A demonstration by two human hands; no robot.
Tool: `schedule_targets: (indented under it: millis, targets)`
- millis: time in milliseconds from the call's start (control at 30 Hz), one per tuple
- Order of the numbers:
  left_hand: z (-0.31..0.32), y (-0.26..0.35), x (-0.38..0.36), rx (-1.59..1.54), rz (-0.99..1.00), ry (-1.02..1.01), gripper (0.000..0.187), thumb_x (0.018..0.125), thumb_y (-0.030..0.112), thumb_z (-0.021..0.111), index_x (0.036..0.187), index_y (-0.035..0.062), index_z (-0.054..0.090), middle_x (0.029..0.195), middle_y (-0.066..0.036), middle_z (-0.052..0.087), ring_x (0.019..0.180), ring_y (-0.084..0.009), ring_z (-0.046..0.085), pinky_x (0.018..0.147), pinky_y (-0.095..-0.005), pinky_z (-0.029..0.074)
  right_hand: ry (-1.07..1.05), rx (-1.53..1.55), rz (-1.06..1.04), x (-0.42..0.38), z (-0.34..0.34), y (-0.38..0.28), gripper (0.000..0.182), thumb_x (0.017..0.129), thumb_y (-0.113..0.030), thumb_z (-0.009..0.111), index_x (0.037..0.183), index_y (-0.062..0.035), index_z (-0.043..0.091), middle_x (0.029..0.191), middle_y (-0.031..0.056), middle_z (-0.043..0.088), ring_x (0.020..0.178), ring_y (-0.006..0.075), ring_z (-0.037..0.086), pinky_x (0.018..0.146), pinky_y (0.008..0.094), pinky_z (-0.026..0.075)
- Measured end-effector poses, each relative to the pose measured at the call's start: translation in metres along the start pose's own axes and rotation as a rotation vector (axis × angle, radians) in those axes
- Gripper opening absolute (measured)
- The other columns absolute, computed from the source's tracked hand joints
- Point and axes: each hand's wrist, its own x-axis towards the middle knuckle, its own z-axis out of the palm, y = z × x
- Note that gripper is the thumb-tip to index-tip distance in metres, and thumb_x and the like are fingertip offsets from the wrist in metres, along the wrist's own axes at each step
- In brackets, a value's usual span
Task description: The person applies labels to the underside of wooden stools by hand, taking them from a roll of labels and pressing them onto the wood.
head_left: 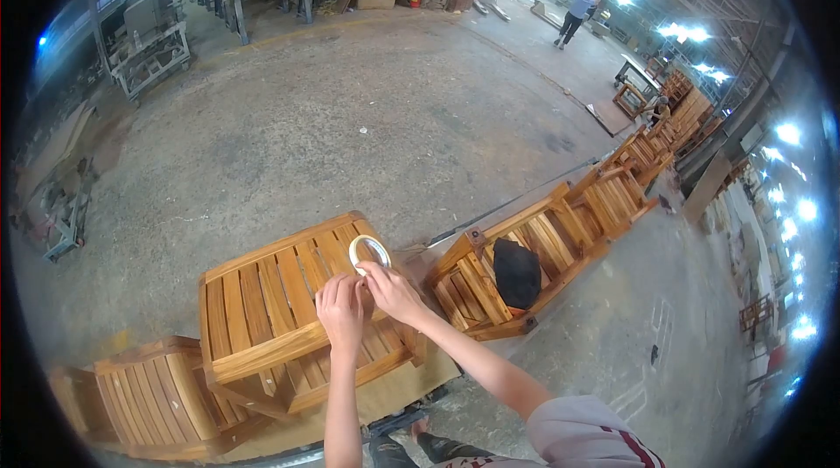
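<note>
Over the near right part of a slatted wooden table [273, 293], my two hands are close together. My right hand [394, 291] is closed on a roll of white tape [368, 251], which is held up on its edge above the slats. Beside it on the left, my left hand [341, 309] has its fingers bent and pressed together near the tape roll. Whatever lies between its fingertips is too small to make out.
More slatted wooden pieces [153, 398] stand at the lower left. A row of wooden furniture [551, 240] runs to the upper right, with a black cloth item [517, 274] on it. A person [577, 13] walks far off; another person [660, 108] is low beside the furniture.
</note>
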Motion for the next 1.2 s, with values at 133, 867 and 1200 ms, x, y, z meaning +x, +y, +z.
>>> schedule_targets:
  millis: [133, 867, 1200]
  targets:
    - [0.000, 0.002, 0.003, -0.052, -0.130, -0.032, 0.010, 0.082, 0.010, 0.068, 0.089, 0.0042, 0.065, 0.094, -0.011, 0.064, 0.093, -0.0280, 0.061, 0.080, -0.0375, 0.044, -0.001, 0.007, -0.021, -0.001, -0.001, 0.001, 0.020, 0.092, -0.006, 0.053, 0.111, -0.0025, 0.051, 0.089, 0.0189, 0.063, 0.082, 0.0375, 0.064, 0.068, 0.0432, 0.052]
    - [0.003, -0.001, 0.013, 0.015, -0.030, 0.037, 0.007, 0.081, 0.007, 0.069, 0.087, 0.0032, 0.066, 0.091, -0.010, 0.065, 0.095, -0.0286, 0.059, 0.081, -0.0383, 0.045, -0.044, 0.030, 0.125, 0.007, 0.000, 0.002, 0.012, 0.095, -0.012, 0.053, 0.102, -0.0031, 0.048, 0.086, 0.0217, 0.064, 0.080, 0.0399, 0.065, 0.060, 0.0451, 0.052]
    - [0.008, -0.008, 0.016, -0.155, -0.180, -0.020, 0.007, 0.084, 0.007, 0.067, 0.087, -0.0002, 0.066, 0.087, -0.014, 0.067, 0.088, -0.0278, 0.062, 0.081, -0.0370, 0.047, 0.041, -0.039, 0.040, 0.005, 0.006, 0.007, 0.014, 0.094, -0.011, 0.055, 0.092, -0.0012, 0.045, 0.077, 0.0215, 0.062, 0.069, 0.0376, 0.064, 0.055, 0.0436, 0.051]
